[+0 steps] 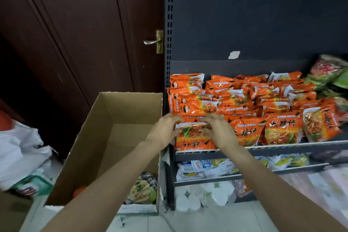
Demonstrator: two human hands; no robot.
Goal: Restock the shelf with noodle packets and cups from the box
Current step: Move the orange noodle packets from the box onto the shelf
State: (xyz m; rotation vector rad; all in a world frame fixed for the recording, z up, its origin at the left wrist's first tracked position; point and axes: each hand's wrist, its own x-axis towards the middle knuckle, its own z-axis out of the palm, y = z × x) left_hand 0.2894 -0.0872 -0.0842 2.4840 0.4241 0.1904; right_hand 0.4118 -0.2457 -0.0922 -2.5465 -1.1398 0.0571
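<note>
Already well stocked, the dark metal shelf (pixel 282 148) carries rows of orange noodle packets (pixel 263 100), with white packets on the tier below. Beside it to the left stands the open cardboard box (pixel 105 137), a noodle cup (pixel 143 188) lying at its near end. At the shelf's front left corner sits the packet in hand (pixel 194 137), long axis running left to right along the lip. The left hand (pixel 163 130) grips its left end and the right hand (pixel 218 130) its right end, fingers curled over the top edge, both equally close. Seating it likely calls for a short push back and down against the stack. A brown door (pixel 75 43) closes the room behind, white bags (pixel 18 149) heaped at far left.
</note>
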